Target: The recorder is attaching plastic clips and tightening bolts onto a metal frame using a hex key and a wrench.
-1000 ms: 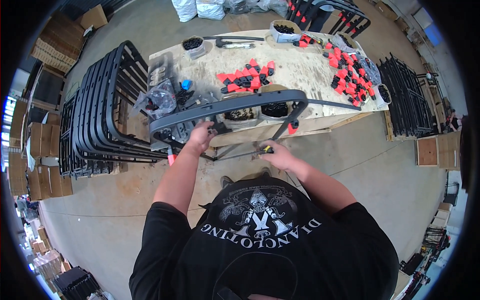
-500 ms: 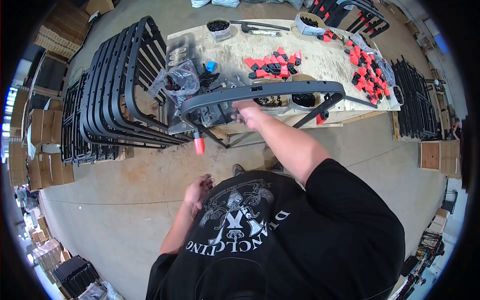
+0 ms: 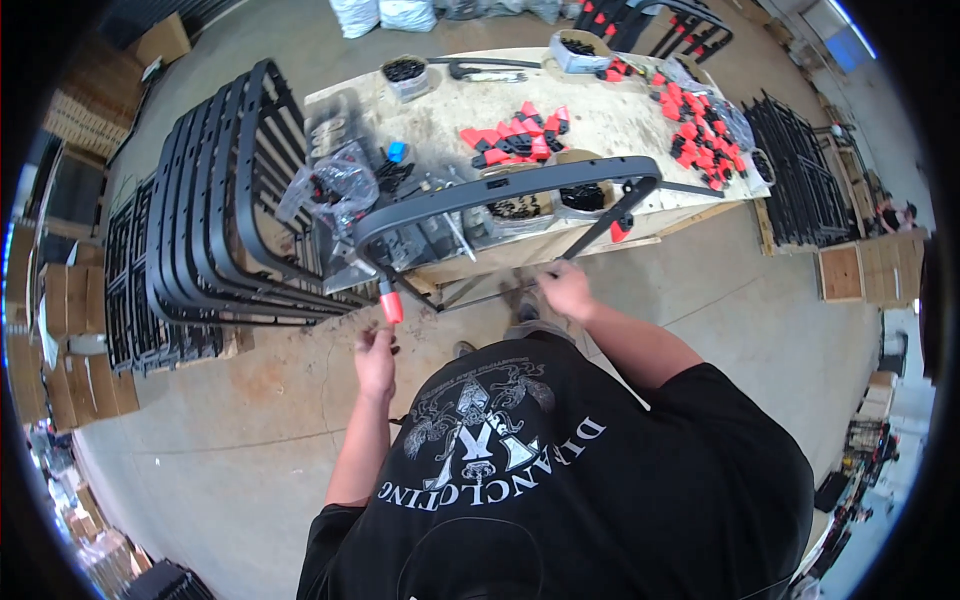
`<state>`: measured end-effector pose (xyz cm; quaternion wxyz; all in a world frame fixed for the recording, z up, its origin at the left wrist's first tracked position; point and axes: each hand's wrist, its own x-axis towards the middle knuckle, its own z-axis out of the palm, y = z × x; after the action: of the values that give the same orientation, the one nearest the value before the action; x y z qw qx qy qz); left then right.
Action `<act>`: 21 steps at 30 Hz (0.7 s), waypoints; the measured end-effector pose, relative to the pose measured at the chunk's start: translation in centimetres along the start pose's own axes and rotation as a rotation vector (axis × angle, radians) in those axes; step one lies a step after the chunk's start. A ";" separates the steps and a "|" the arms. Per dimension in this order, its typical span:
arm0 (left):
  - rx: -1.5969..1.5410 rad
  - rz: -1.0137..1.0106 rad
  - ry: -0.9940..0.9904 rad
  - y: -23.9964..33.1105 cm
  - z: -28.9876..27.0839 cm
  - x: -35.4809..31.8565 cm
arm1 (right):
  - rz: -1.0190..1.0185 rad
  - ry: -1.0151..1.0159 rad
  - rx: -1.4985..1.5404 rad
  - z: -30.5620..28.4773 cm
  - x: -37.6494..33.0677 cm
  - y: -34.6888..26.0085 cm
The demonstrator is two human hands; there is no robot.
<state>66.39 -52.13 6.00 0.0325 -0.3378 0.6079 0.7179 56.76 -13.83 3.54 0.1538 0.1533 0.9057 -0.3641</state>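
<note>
A black metal tube frame (image 3: 530, 177) with rounded corners stands at the near edge of the workbench. From its left side hangs a black part with a red end (image 3: 391, 304); a similar red and black piece (image 3: 620, 230) sits on its right side. My left hand (image 3: 376, 366) is just below the left red end, its fingers curled; whether it holds anything small is hidden. My right hand (image 3: 568, 290) is in front of the frame, near its lower bar, fingers closed together; I cannot make out what is between them.
On the workbench (image 3: 440, 120) lie red and black parts (image 3: 520, 136), a plastic bag (image 3: 335, 188), a blue piece (image 3: 397, 152) and tubs of black hardware (image 3: 404, 72). Several black frames (image 3: 215, 190) stand at the left, more racks (image 3: 790, 170) at the right. Cardboard boxes (image 3: 90, 385) are stacked far left.
My right hand has come back from the small parts on the bench to the front of the frame. My left hand has risen toward the left red end. The view has shifted slightly.
</note>
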 end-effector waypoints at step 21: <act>0.374 -0.165 0.049 5.7 8.6 6.1 | 0.220 -0.096 -0.190 -16.0 9.4 4.9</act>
<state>55.29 -48.14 7.94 0.1386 -0.3920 0.7014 0.5789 47.54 2.39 7.87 0.2497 0.2186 0.9054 -0.2648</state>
